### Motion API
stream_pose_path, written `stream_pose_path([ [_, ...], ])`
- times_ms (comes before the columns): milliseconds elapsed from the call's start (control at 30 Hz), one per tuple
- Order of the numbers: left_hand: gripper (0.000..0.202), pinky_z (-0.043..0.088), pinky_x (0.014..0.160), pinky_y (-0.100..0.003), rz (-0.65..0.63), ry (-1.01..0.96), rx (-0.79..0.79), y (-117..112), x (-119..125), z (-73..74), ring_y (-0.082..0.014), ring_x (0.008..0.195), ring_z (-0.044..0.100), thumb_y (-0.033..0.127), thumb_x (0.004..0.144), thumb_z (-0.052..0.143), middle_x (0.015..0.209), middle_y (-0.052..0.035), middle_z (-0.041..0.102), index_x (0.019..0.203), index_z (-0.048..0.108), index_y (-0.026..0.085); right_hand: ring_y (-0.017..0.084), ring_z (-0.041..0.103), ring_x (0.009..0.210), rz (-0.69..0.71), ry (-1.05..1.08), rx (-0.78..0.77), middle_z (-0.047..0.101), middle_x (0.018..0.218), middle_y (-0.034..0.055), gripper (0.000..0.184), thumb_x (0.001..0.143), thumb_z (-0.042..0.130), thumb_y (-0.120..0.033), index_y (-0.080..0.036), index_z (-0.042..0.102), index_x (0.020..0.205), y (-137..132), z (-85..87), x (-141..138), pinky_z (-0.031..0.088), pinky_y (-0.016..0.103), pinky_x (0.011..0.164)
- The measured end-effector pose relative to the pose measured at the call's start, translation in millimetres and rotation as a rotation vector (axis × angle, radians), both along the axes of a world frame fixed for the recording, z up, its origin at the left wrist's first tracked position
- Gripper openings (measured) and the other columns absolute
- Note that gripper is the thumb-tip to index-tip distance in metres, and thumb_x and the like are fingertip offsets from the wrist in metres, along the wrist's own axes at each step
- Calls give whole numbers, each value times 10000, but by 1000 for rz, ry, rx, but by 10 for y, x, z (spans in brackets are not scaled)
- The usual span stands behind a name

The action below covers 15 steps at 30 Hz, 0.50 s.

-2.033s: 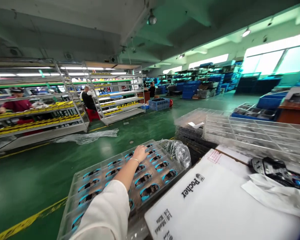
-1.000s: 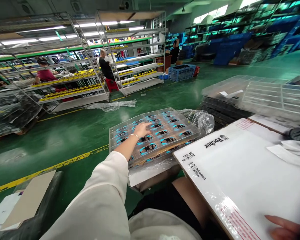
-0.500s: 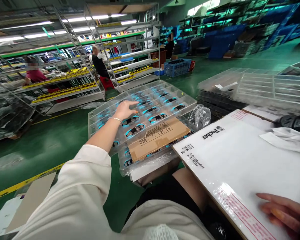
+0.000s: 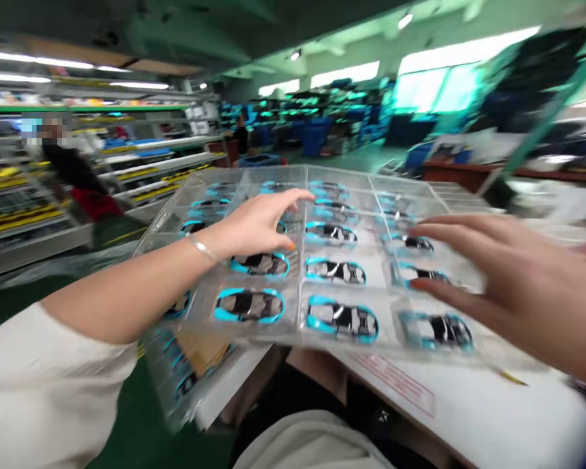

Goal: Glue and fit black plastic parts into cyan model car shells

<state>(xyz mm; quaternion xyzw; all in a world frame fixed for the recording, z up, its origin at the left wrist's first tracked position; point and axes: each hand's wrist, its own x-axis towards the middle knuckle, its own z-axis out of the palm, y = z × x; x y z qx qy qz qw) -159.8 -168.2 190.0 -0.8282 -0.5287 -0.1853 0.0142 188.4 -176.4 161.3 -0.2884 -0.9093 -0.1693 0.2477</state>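
Observation:
A clear plastic compartment tray (image 4: 300,290) fills the middle of the view, its cells holding blue-and-black oval parts (image 4: 342,318). My left hand (image 4: 256,225) has hold of the tray at its inner dividers, thumb and fingers reaching down into the cells. On the tray's right side, my right hand (image 4: 508,280) grips in the same way, thumb and fingers set in the cells; motion blurs it a little. Under the tray's left front lies another filled tray (image 4: 168,384) with a brown cardboard piece (image 4: 202,352) on it.
A white board (image 4: 488,410) with red print extends beneath the tray at the right front. Shelving racks (image 4: 151,169) with yellow items stand at the left, near a seated person (image 4: 71,163). Green floor (image 4: 137,430) shows at lower left.
The upper tray has moved right and closer, from over the lower tray to partly over the white board. My right hand has come from the board onto the tray. The view has turned right.

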Motion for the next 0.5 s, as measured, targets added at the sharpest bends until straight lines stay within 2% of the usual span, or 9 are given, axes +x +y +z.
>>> stream_pose_path([
  [67,892,504,715,-303,-126,-14,-62,-23,388,78,-158,744,643,274,698,784,1300,-45,601,1458,325,357,321,496,1189,-24,-98,11,513,1322,157,500,999,438,-511,-177,500,1366,-165,135,31,446,506,960],
  [133,927,501,683,-289,-256,-10,-85,-49,746,148,-154,722,643,293,715,777,1302,-40,606,1479,261,390,339,481,1196,-94,-191,15,511,1326,143,511,948,567,-449,-177,480,1372,-367,203,100,459,519,949],
  [200,965,509,693,-292,-386,-3,-62,-72,1051,209,-173,763,654,324,711,785,1280,-36,623,1492,225,407,344,508,1146,-219,-221,8,540,1279,138,575,868,688,-368,-173,476,1366,-611,238,192,483,510,899],
  [267,988,512,649,-286,-516,-5,-20,-93,1273,265,-168,720,647,359,705,786,1267,-35,633,1501,206,424,303,572,1011,-372,-217,-27,589,1163,120,574,819,744,-300,-165,506,1324,-894,279,263,509,437,795],
  [333,988,490,550,-273,-649,-13,21,-101,1397,322,-135,592,602,397,709,768,1263,-40,635,1509,191,439,241,599,865,-515,-220,-93,602,1075,91,518,819,754,-273,-166,539,1277,-1211,348,264,480,343,659],
  [400,986,454,472,-267,-789,-28,68,-81,1436,383,-105,483,533,443,696,753,1236,-40,650,1511,197,445,192,587,790,-612,-217,-151,583,1099,82,419,863,722,-279,-174,562,1235,-1547,441,158,404,293,567],
  [500,991,409,416,-270,-952,-56,117,8,1457,479,-84,394,459,531,641,731,1171,-7,683,1492,225,483,164,551,791,-759,-181,-161,561,1133,87,170,950,587,-219,-158,595,1109,-2019,595,-180,332,277,556],
])
